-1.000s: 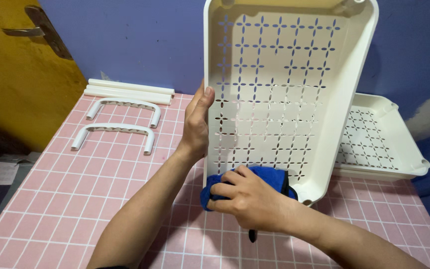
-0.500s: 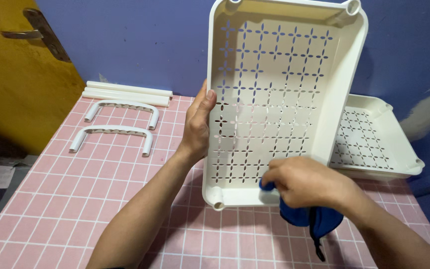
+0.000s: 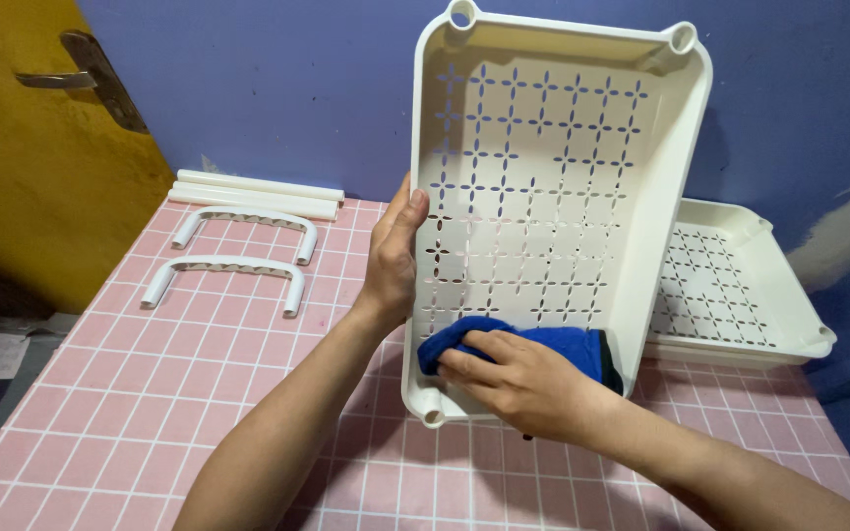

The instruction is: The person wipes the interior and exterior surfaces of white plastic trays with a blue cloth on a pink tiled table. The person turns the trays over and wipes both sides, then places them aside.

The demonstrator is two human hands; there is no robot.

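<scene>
Door: yellow door (image 3: pixel 22 147) with a metal handle, far left.
Loose parts: two white tubes (image 3: pixel 256 193) and two white curved handles (image 3: pixel 233 258) on the pink tiled surface (image 3: pixel 130 393).
Left hand (image 3: pixel 393 258): grip closed on the tray's left rim, steadying it.
Tray (image 3: pixel 543 187): white, perforated, stood on its short end, long axis upright, leaning slightly right.
Right hand (image 3: pixel 518 379): grip closed on the blue cloth (image 3: pixel 563 346), pressed inside the tray's lower end.
Second tray (image 3: pixel 740 285): flat, behind right.

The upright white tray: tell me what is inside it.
Inside the upright white tray, the right hand presses a blue cloth against the perforated bottom near its lower edge. The left hand grips the side rim. The tray surface under the cloth is hidden.
</scene>
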